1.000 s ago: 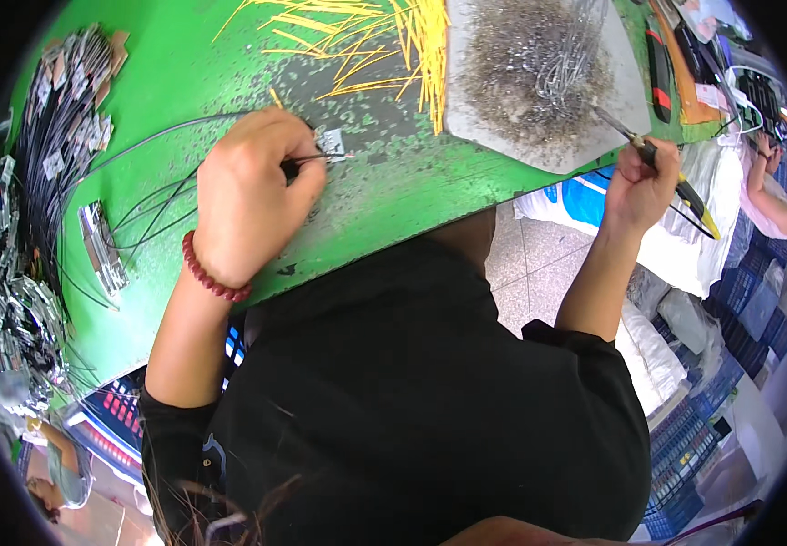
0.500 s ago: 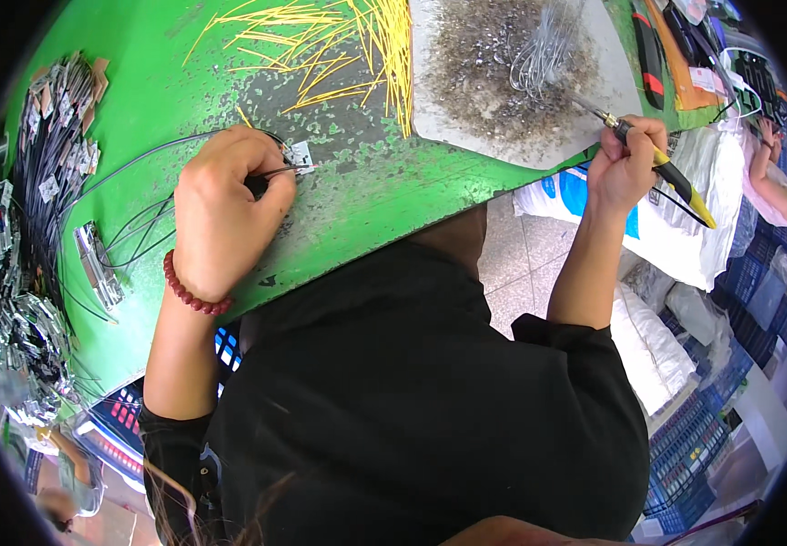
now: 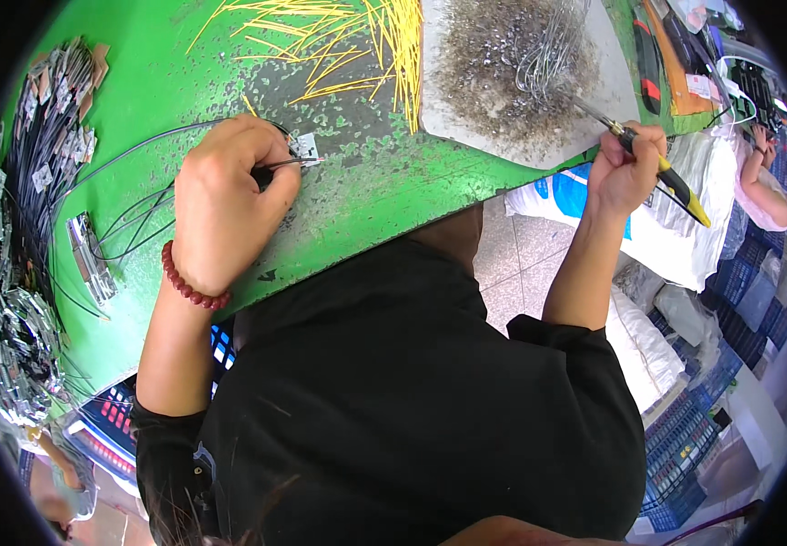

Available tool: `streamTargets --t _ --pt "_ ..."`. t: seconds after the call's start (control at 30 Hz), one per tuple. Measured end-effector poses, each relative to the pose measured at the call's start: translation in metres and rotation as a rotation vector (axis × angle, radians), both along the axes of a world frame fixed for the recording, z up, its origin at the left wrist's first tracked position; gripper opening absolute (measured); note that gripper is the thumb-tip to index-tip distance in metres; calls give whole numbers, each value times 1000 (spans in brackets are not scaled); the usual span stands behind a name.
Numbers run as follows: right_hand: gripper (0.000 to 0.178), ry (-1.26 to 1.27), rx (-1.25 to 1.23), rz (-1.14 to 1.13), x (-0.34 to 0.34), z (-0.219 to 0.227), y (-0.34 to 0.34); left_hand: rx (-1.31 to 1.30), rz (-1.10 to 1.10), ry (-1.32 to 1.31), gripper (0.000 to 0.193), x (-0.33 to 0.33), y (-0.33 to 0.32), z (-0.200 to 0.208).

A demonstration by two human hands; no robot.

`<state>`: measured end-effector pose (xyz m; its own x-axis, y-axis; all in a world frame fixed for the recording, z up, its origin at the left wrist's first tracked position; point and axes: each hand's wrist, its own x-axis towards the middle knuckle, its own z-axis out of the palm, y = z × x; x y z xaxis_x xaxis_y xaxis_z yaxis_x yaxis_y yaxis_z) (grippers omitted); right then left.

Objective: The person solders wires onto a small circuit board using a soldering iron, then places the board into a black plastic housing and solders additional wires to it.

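My left hand [image 3: 230, 187] rests on the green table, its thumb and fingers pinched on a black cable [image 3: 161, 141]. The cable's thin end pokes out to the right of the fingertips, beside a small white label [image 3: 305, 146]. In my right hand [image 3: 628, 177] is a soldering iron [image 3: 683, 193] with a black and yellow grip. Its metal tip points left and up, at the lower end of a tangle of thin silvery wire [image 3: 539, 73]. That wire lies on a grey board [image 3: 494, 146] with dark, speckled residue.
Thin yellow tubes [image 3: 398, 55] lie scattered beside the board. Bundled black cables with silvery ends [image 3: 43, 136] line the left edge, near a shiny metal strip [image 3: 90, 259]. Red-and-black pliers-like handles [image 3: 648, 68] lie far right. White sacks [image 3: 685, 218] and blue crates stand beyond the table.
The view has shifted slightly. Both hands keep their grips; the left hand has turned a little and the cable end is at a slightly different angle. The iron's tip stays by the silvery wire.
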<state>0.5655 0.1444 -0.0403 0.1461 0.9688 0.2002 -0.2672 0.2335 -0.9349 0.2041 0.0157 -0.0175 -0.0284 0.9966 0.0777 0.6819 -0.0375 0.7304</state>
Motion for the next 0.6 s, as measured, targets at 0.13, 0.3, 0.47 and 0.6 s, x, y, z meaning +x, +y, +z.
streamTargets --t 0.13,0.3,0.47,0.6 --pt "6 26 21 104 -21 9 -14 21 -5 15 5 -2 -1 -3" --pt "15 -65 16 295 -84 9 -61 28 -21 60 7 -3 0 -4" --pt "18 -111 56 422 -134 -6 -79 49 -27 80 7 -5 -1 -11" --pt "19 -222 134 394 -145 -15 -86 15 -16 93 7 -6 -3 -10"
